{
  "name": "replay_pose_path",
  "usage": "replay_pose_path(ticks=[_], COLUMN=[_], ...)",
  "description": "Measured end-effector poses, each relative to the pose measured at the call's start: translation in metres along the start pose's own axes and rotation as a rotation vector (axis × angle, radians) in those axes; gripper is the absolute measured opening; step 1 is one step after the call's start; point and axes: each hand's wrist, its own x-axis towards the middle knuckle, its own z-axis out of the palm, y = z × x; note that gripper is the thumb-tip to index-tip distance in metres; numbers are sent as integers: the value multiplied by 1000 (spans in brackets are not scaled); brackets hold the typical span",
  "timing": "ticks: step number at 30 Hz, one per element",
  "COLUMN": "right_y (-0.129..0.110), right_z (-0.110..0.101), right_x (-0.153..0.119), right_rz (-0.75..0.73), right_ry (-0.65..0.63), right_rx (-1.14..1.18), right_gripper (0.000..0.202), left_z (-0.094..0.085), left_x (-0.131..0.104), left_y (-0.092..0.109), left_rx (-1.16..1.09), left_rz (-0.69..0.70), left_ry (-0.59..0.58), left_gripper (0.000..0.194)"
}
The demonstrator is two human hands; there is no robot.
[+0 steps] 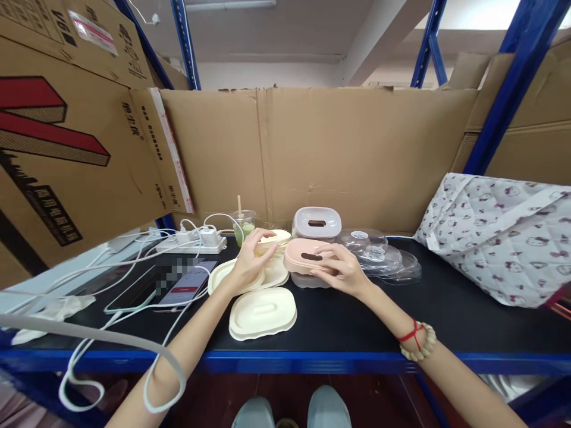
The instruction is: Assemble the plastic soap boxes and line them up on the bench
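My right hand (342, 270) grips the right side of a pink oval lid (297, 252) with a dark slot, which sits on a translucent box base (307, 280). The fingertips rest on the lid near the slot. My left hand (252, 261) reaches over several cream-coloured oval pieces, thumb and fingers apart. Beyond its fingers is a cream piece (280, 236); whether they touch it I cannot tell. A cream oval lid (263, 312) lies in front, near the table edge. Behind the pink lid stands a box with a pale grey slotted lid (316, 221).
Clear plastic covers (392, 261) are piled on the right, beside a quilted patterned bag (504, 238). On the left lie phones (187, 288), white cables and a power strip (218, 244). A drink cup (245, 223) stands behind. Cardboard walls enclose the back and left.
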Motion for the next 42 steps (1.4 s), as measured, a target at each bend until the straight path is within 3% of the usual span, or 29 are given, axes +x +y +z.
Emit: replay_pose_path(ticks=[7, 10, 12, 14, 15, 18, 23, 25, 28, 32, 35, 39, 42], right_y=[-22, -36, -48, -63, -71, -92, -105, -105, -105, -103, -102, -110, -119], right_z=[16, 26, 33, 38, 39, 39, 31, 25, 10, -15, -29, -29, -22], right_x=[24, 44, 54, 59, 59, 49, 11, -5, -17, -15, -12, -9, -5], right_rz=[-15, -92, -145, -161, -153, -52, 241, 255, 232, 201, 156, 189, 216], right_ry=[288, 331, 321, 246, 181, -64, -487, -635, -722, -735, -709, -501, -326], right_rx=[-84, -88, -57, -18, -6, 17, 100, 112, 118, 121, 64, -46, -146], right_gripper=[5, 5, 5, 7, 9, 25, 66, 67, 53, 24, 24, 24, 20], left_z=[-6, -8, -9, -13, -16, -30, -54, -59, -60, -57, -47, -26, -13], left_x=[10, 2, -13, -35, -48, -83, -126, -136, -143, -139, -134, -129, -122], left_y=[0, 21, 42, 61, 68, 79, 74, 71, 69, 75, 85, 101, 108], left_rx=[-330, -620, -810, -962, -996, -995, -844, -816, -831, -916, -994, -1056, -1105], left_rz=[-73, -253, -437, -571, -629, -772, -881, -961, -1042, -1104, -1131, -1218, -1114], left_ry=[261, 340, 317, 221, 232, 376, 673, 648, 537, 486, 527, 589, 627], left_gripper=[51, 61, 61, 60, 60, 53, 43, 40, 35, 26, 22, 21, 24])
